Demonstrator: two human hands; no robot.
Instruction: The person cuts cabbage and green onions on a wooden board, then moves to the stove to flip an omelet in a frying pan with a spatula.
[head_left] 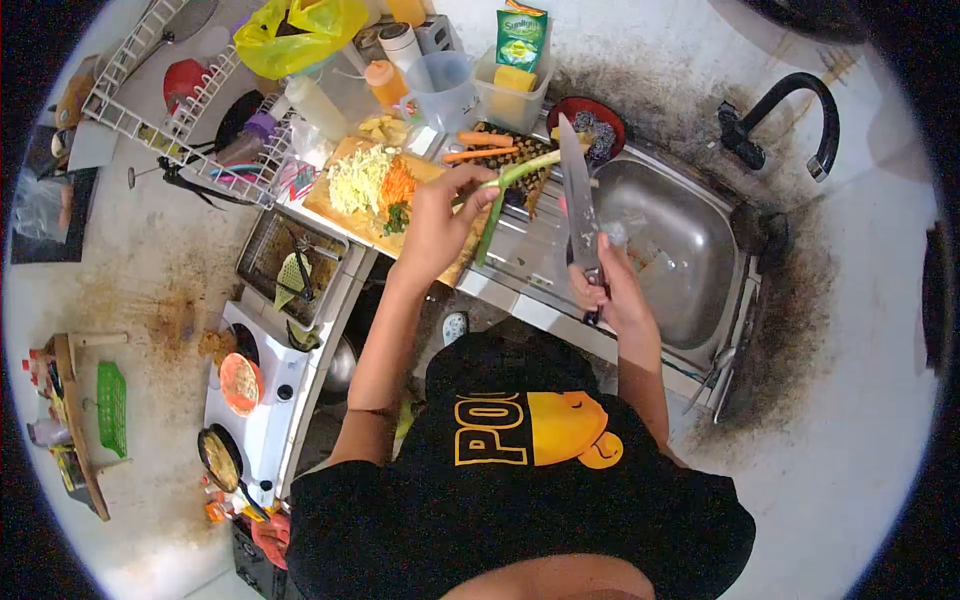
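My left hand (443, 222) pinches a green onion (512, 172), its pale end pointing to the upper right and its green leaves hanging below my fingers. In my right hand (618, 285) is a large kitchen knife (578, 185), blade up, overlapping the pale end of the onion in this view. Just left of my left hand lies a wooden cutting board (325, 208) with piles of shredded cabbage (360, 180), shredded carrot (398, 184) and chopped greens (396, 218). Carrot pieces (484, 139) rest behind the onion.
A steel sink (690, 200) with a black faucet (800, 95) is on the right. Behind the board stand squeeze bottles (384, 80), a clear jug (440, 90) and a plastic tub (510, 95). The stove (285, 345), with a frying pan (220, 458), is at the left.
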